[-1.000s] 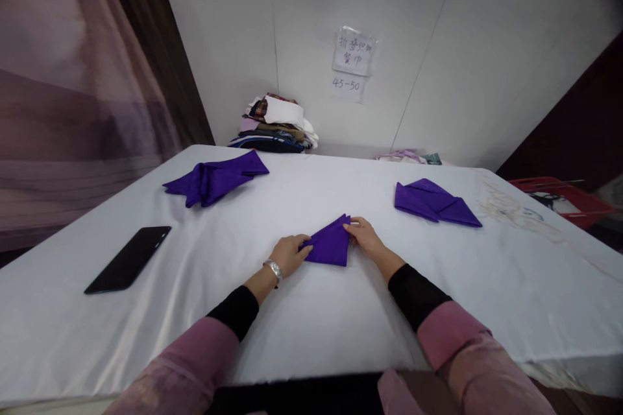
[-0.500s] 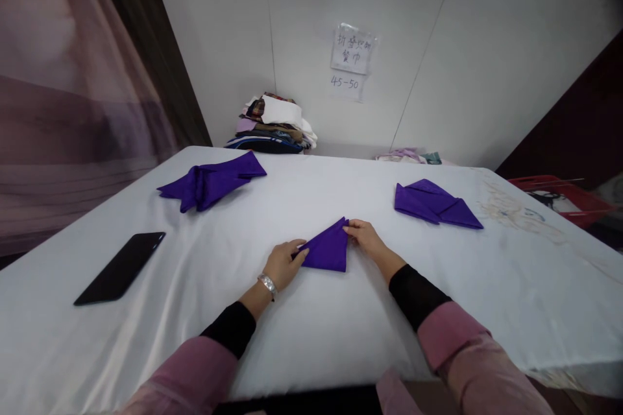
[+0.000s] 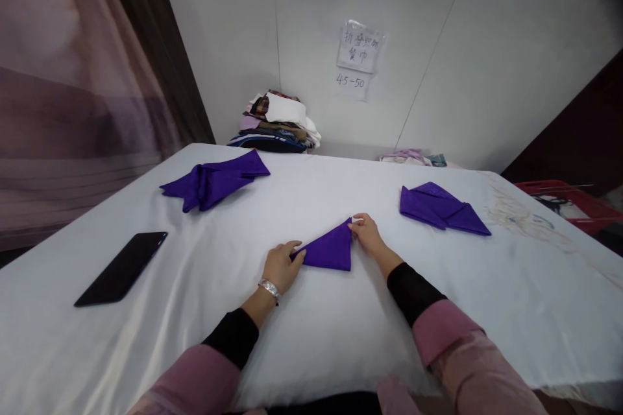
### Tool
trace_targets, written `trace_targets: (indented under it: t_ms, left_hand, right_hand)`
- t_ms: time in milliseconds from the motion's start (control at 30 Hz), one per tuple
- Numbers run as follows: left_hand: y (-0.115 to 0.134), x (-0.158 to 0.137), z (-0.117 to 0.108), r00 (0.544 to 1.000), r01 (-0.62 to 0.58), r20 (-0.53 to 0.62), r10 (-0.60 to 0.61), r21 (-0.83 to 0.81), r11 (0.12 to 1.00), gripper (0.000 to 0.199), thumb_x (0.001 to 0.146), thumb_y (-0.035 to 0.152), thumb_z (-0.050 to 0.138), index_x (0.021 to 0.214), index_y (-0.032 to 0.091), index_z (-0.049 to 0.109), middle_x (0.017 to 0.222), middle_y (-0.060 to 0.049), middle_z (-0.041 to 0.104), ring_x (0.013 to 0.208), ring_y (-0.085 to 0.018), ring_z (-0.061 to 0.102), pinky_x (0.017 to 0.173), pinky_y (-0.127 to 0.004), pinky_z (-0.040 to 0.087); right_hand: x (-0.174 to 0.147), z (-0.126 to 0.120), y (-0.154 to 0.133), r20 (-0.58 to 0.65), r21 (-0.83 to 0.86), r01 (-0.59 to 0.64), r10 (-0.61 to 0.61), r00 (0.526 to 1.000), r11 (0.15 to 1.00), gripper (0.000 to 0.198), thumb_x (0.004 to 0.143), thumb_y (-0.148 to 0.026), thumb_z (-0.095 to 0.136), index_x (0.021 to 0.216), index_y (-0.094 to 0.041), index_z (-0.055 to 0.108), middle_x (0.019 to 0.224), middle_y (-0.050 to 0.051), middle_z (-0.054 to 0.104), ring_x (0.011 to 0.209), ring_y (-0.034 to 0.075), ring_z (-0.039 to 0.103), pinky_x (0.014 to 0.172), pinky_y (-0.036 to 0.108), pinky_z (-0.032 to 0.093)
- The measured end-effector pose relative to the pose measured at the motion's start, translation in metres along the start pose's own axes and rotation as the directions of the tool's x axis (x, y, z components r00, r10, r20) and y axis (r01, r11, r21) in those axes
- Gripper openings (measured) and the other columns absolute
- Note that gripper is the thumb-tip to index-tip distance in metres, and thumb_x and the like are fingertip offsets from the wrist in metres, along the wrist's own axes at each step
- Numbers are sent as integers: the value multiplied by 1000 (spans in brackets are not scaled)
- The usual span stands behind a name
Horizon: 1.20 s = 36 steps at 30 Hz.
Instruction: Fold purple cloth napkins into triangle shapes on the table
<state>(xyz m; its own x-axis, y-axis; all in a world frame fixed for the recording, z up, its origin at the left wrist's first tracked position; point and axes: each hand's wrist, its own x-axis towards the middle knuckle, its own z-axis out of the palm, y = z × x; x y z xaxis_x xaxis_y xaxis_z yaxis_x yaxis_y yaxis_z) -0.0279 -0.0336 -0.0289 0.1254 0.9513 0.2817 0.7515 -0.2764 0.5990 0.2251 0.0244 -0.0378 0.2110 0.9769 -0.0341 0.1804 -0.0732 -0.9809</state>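
A purple cloth napkin [image 3: 329,250], folded into a triangle-like shape, lies on the white tablecloth [image 3: 335,324] between my hands. My left hand [image 3: 283,266], with a silver bracelet at the wrist, pinches its narrow left corner between thumb and fingers. At the upper right corner, my right hand [image 3: 366,232] grips the fabric with thumb and fingertips. The layers inside the fold cannot be made out.
Another purple napkin [image 3: 219,180], loosely shaped, rests at the back left. A flat folded purple napkin [image 3: 442,207] lies at the right. A black phone-like slab [image 3: 121,269] is at the left. Stacked clothes [image 3: 280,123] stand by the wall; a red basket [image 3: 579,207] sits beyond the table.
The view has shifted slightly, so most things appear a little displaced. Both hands keep hold of the same napkin corners; its upper edge looks straighter and its upper right tip neater.
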Motion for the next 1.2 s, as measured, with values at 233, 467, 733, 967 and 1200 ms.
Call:
trace_targets:
  t_ms: [233,467,733,967,1200]
  left_hand:
    - [-2,1,1,1000,-18,-1,18,-5,1000,20,80,31,54,96,23,63,74,-1,66,76,-18,61,74,-34,47]
    - [-2,1,0,999,-40,10,40,6,999,20,81,32,53,96,23,63,75,-1,66,76,-19,61,73,-34,47]
    - [0,1,0,999,-46,9,46,-8,999,23,84,35,48,97,22,62,74,-2,67,77,-20,60,76,-36,46]
    - [-3,2,1,997,-68,32,69,-7,998,21,87,31,44,91,22,63,75,-2,67,77,-19,59,76,-36,44]
    - [-2,2,1,997,-74,30,74,-4,997,16,85,29,48,88,24,62,75,0,66,76,-19,59,75,-35,44]
  right_hand:
    - [9,0,5,10,-205,38,-37,999,978,21,65,-26,58,84,-21,54,62,-6,55,57,13,52,54,26,39]
    - [10,0,3,18,-303,59,-57,998,951,14,67,-24,58,80,-21,57,65,-4,59,60,13,54,58,26,41]
    - [13,0,-1,32,-337,19,-9,999,941,17,68,-20,55,85,-20,56,57,-5,57,50,13,54,50,25,41]
    - [16,-2,-8,42,-483,38,-20,999,875,4,68,-17,58,72,-19,57,62,-2,59,59,13,54,57,25,38]
    - [16,-1,-9,61,-618,80,-54,997,782,2,70,-19,57,70,-20,59,74,1,62,70,16,53,63,26,36]
